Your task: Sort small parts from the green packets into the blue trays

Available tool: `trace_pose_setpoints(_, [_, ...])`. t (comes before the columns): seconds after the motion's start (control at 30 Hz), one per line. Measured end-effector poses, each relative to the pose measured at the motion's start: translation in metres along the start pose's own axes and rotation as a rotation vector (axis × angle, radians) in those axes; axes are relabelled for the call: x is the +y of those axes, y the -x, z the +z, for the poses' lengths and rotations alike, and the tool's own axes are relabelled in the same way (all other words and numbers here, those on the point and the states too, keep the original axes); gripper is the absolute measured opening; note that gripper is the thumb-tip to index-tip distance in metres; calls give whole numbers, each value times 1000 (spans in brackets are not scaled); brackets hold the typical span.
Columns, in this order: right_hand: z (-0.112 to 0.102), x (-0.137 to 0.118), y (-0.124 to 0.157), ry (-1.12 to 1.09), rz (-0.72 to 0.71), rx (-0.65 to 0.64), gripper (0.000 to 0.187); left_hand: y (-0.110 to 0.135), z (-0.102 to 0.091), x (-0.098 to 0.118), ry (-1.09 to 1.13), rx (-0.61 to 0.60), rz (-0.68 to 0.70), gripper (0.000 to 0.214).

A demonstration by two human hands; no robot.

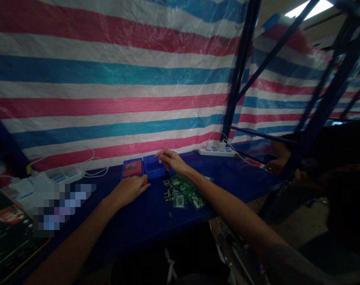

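Note:
My left hand (131,189) lies on the dark blue table (144,217) just in front of a small blue tray with red contents (132,168); its fingers are curled loosely and nothing shows in them. My right hand (170,159) reaches over a second blue tray (152,165) beside the first, fingertips pinched together on something too small to make out. A pile of small green circuit boards with metal parts (182,192) lies under my right forearm.
A striped red, white and blue tarp (114,79) hangs behind the table. White power strips sit at the left (65,174) and at the back right (217,150). Blue shelf posts (242,67) stand at the right. Another person's hand (275,165) shows at the right.

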State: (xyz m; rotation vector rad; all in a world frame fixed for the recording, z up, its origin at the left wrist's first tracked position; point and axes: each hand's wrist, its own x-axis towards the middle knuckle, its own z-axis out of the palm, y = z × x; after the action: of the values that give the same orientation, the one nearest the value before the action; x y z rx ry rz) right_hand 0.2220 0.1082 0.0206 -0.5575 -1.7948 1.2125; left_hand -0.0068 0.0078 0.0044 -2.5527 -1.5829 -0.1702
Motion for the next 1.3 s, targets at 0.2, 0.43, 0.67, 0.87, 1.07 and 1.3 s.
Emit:
trace_pose_setpoints(0.2, [1, 2, -1, -67, 34, 8, 15, 0, 0, 0, -10, -10, 2, 25])
trace_pose_setpoints(0.43, [1, -1, 2, 27, -29, 64, 18, 0, -1, 1, -36, -3, -1, 24])
trace_pose_setpoints(0.67, [-2, 3, -1, 93, -70, 99, 27, 0, 0, 1, -21, -16, -8, 23])
trace_pose_setpoints(0.87, [1, 3, -1, 60, -45, 109, 38, 1, -6, 6, -23, -22, -23, 24])
trace_pose_setpoints(1.07, [1, 1, 2, 56, -63, 48, 30, 4, -7, 9, -28, -31, -36, 29])
trace_pose_setpoints(1.3, [2, 1, 2, 19, -21, -2, 20, 4, -3, 9, -45, -23, -24, 31])
